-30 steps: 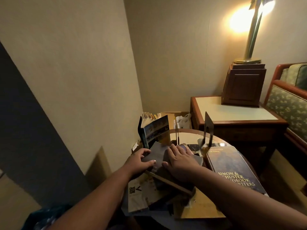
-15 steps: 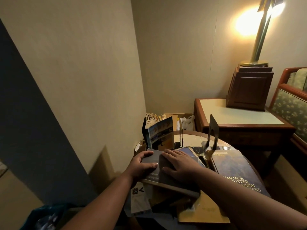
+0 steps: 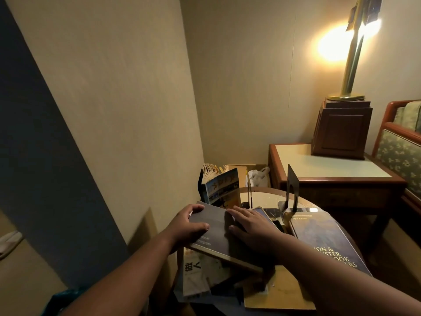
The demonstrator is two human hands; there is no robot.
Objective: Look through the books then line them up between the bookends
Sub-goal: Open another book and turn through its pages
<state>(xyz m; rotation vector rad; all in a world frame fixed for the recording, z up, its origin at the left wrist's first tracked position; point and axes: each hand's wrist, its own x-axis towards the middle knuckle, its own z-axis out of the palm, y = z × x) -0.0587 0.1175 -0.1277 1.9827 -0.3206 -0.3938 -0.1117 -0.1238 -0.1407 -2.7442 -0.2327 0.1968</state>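
left hand (image 3: 186, 225) clamps the left edge of a flat dark grey book (image 3: 215, 233), thumb on the matte cover; book lies tilted on a pile w/ a loose printed paper (image 3: 193, 270) below. far left, 1 paperback (image 3: 219, 187) upright, pages fanned. right hand (image 3: 252, 226) flat on grey book, fingers spread. 2 thin metal bookends (image 3: 291, 190) on round table (image 3: 264, 197). far right, big glossy blue book (image 3: 323, 238) flat.

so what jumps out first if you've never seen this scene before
The glowing lamp at the upper right draws the eye first, standing on a dark wooden box on the side table. Next come the two hands at the bottom centre: the left hand grips the edge of a dark book while the right hand lies flat on it. Behind them, a black bookend stands upright on the round table.
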